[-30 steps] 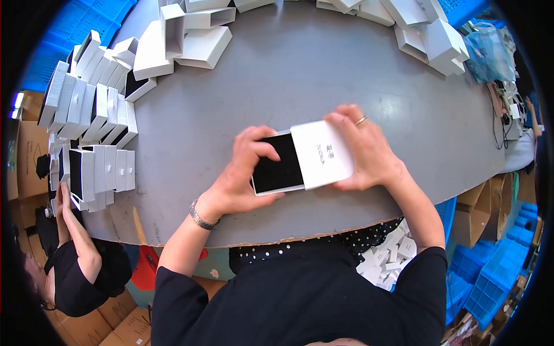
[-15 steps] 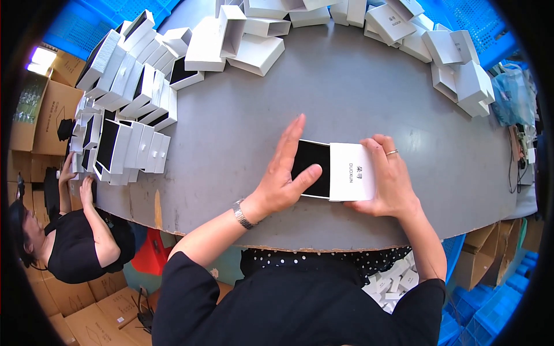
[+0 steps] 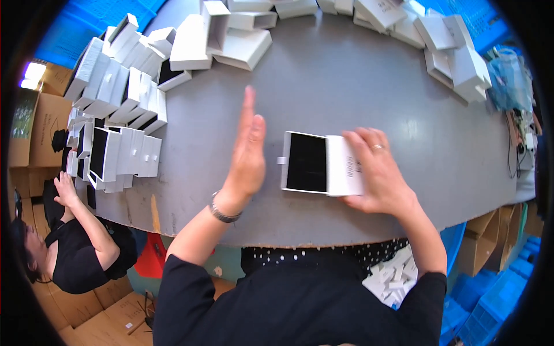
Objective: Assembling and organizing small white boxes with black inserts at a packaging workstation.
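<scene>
A small white drawer-style box lies on the grey table in front of me. Its white sleeve (image 3: pixel 341 167) is gripped at the right end by my right hand (image 3: pixel 381 173), thumb at the near edge and fingers over the far side. The black-lined drawer (image 3: pixel 307 163) sticks out of the sleeve to the left, a small pale tab at its left end. My left hand (image 3: pixel 248 155) is apart from the box, just left of it, held edge-on with fingers stretched upward and nothing in it.
White drawer boxes (image 3: pixel 127 150) stand stacked at the table's left. More white sleeves (image 3: pixel 245 49) lie along the far edge and at the far right (image 3: pixel 461 66). A co-worker (image 3: pixel 86 248) sits at the left. Blue crates (image 3: pixel 487 311) and cartons (image 3: pixel 482 248) stand below right.
My left hand has let go of the drawer and moved left, away from it. More of the drawer shows outside the sleeve. My right hand keeps its grip, and the view has shifted slightly.
</scene>
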The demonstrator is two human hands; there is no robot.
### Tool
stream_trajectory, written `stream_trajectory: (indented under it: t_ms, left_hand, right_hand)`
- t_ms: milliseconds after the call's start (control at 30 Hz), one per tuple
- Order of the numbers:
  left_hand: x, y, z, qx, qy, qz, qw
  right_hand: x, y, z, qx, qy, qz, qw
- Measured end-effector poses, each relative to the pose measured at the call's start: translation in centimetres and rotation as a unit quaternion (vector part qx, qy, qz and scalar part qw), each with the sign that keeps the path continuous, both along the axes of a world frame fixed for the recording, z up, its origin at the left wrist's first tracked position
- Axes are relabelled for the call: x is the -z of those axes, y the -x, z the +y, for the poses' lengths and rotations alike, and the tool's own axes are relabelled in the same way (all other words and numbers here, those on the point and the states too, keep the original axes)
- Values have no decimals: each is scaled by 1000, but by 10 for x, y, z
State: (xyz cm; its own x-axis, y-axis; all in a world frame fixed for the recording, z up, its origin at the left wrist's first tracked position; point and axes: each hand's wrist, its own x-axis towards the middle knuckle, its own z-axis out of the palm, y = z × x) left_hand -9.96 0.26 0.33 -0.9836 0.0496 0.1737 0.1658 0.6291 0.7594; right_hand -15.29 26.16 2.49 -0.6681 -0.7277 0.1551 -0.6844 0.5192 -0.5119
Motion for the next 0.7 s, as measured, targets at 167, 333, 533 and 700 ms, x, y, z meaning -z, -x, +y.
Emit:
stream_trajectory:
  t_ms: [167,333,533,700]
  left_hand:
    - [8,-3,5,29,-64,-1,998]
    - [10,-4,23,20,-113,27,993]
    - [6,14,36,3,-425,39,904]
    - [13,24,12,-178,-511,74,838]
  right_hand:
    - [5,0,-16,-25,23,7,999]
    - [7,-6,-20,10,50,2,999]
    - [11,-16,-41,-19,84,-13,996]
    - [15,-18,-27,42,78,-15,996]
